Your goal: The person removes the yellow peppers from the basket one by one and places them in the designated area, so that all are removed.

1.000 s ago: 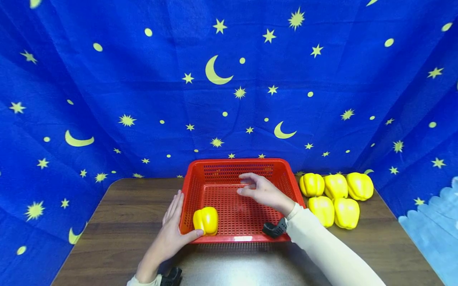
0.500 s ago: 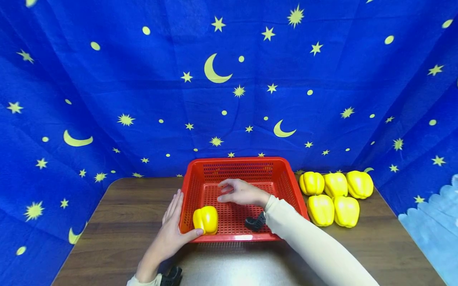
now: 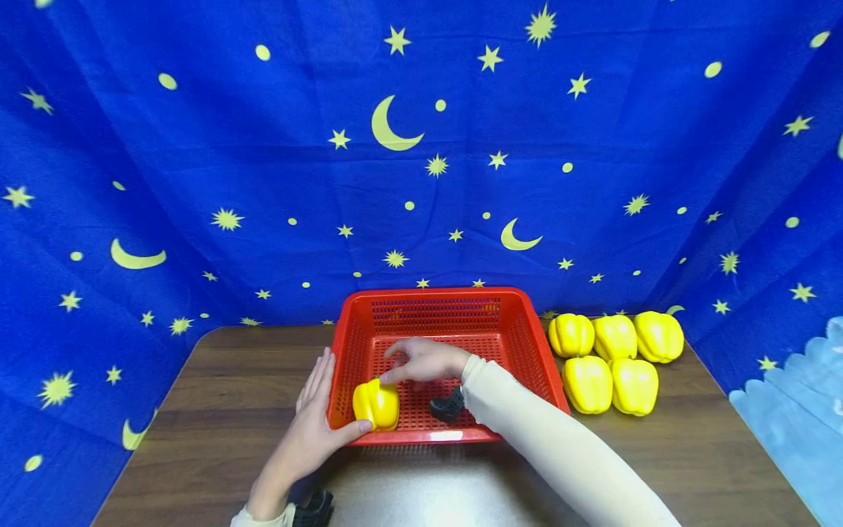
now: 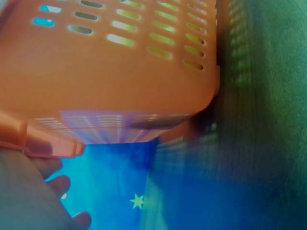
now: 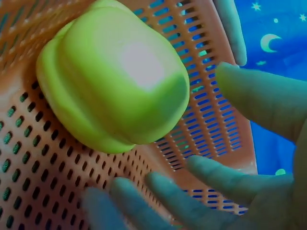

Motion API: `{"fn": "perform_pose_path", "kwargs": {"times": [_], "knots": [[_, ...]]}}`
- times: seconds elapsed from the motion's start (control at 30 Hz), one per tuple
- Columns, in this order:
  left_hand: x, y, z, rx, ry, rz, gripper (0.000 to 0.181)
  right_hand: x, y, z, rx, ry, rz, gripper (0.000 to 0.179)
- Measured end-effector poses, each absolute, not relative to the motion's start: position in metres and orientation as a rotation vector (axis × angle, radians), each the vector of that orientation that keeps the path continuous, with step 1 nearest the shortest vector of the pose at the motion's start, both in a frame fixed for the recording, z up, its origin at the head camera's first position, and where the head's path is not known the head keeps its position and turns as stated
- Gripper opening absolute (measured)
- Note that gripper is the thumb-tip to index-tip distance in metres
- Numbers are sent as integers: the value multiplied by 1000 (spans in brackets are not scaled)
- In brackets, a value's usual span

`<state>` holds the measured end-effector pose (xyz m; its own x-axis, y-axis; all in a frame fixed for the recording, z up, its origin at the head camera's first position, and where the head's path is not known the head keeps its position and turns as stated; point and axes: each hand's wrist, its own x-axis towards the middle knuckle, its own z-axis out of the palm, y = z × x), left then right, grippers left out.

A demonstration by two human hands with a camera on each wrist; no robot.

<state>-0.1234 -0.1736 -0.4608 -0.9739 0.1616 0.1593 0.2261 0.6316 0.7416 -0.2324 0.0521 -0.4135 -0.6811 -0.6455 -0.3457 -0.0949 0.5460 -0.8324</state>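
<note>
A red perforated plastic basket stands on the table, with one yellow bell pepper in its front left corner. My left hand rests on that corner, its straight fingers along the outer left wall and its thumb on the front rim. Inside the basket, my right hand is just behind and right of the pepper. In the right wrist view its fingers are spread and fairly straight, apart from the pepper. The left wrist view shows the basket's outer wall with left-hand fingertips under the rim.
Several yellow bell peppers stand in two rows on the wooden table, right of the basket. A blue cloth with moons and stars hangs behind the table and at its sides.
My right hand has moved left across the basket, from its middle to beside the pepper. The left hand keeps its place at the corner. The pepper has not moved in the basket.
</note>
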Motion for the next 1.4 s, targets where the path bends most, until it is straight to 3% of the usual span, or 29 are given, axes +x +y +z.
{"fn": "perform_pose_path", "kwargs": {"times": [0.23,0.57,0.93,1.4], "knots": [[-123,-173,-459,-304,-2788,-1285,116,-230,44,-418,-455,2078,-1057,63],[-124,-172,-458,-270,-2819,-1302,117,-227,36,-426,-530,2012,-1023,53],[-123,-172,-457,-289,-2801,-1300,116,-226,34,-429,-550,1989,-1073,21],[-123,-172,-459,-310,-2769,-1299,118,-226,40,-418,-556,2024,-1206,27]]}}
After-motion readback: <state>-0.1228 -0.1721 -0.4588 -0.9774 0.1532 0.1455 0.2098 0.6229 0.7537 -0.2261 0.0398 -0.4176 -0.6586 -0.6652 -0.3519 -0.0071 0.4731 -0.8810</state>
